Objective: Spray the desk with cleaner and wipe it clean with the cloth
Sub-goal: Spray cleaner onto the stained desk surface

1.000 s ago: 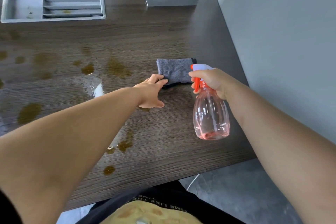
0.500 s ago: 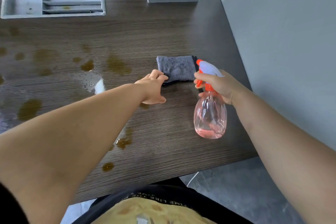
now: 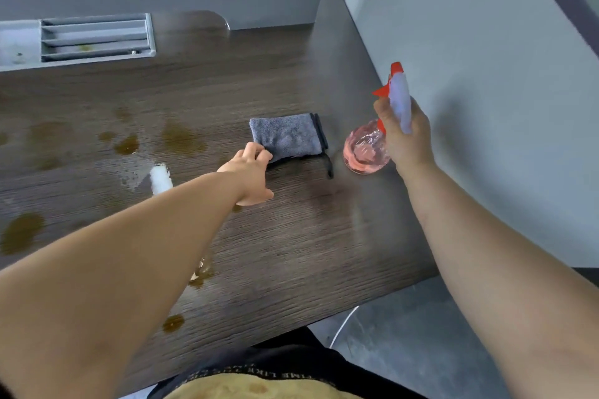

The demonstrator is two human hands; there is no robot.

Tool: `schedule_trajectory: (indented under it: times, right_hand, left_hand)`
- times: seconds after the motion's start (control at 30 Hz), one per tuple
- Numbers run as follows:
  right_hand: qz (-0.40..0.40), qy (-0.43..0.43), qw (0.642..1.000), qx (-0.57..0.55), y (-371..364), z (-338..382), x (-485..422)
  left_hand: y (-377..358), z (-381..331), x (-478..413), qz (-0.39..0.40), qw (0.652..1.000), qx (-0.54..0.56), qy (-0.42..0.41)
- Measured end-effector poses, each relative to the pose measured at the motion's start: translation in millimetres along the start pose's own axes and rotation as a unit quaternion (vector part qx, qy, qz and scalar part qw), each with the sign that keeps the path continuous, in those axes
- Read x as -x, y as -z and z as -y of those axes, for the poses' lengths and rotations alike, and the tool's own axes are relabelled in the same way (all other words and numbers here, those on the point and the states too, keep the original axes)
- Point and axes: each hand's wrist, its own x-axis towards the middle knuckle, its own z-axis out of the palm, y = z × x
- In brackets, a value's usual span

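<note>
A folded grey cloth lies on the dark wood desk, right of centre. My left hand reaches to the cloth's near left corner and its fingers curl onto that corner. My right hand grips the neck of a clear pink spray bottle with a white and red spray head, at the desk's right side just right of the cloth. Whether the bottle's base touches the desk I cannot tell. Brown stains and a wet patch spread over the desk's left half.
A grey slotted tray is set into the desk at the back left. A grey partition wall runs along the desk's right edge and another stands behind it. The desk's front edge is close to my body, with grey floor below.
My right hand has carried the spray bottle away from me and toward the wall beside the cloth. My left hand has closed its fingers on the cloth's corner.
</note>
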Motion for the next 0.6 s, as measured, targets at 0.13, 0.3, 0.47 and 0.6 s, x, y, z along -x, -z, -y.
schedule_trajectory:
  times: [0.13, 0.3, 0.47, 0.6]
  right_hand:
    - [0.025, 0.003, 1.0, 0.001, 12, -5, -5]
    - [0.086, -0.056, 0.991, 0.081, 12, -30, -1]
    - [0.065, -0.078, 0.99, 0.097, 7, -51, -1]
    - [0.051, -0.065, 0.992, 0.09, 9, -50, -2]
  left_hand:
    - [2, 2, 1, 0.002, 1.0, -0.004, -0.005]
    - [1, 1, 1, -0.003, 1.0, -0.008, -0.002]
    - [0, 2, 0, -0.003, 1.0, -0.014, -0.002]
    - [0, 2, 2, -0.002, 1.0, -0.012, -0.005]
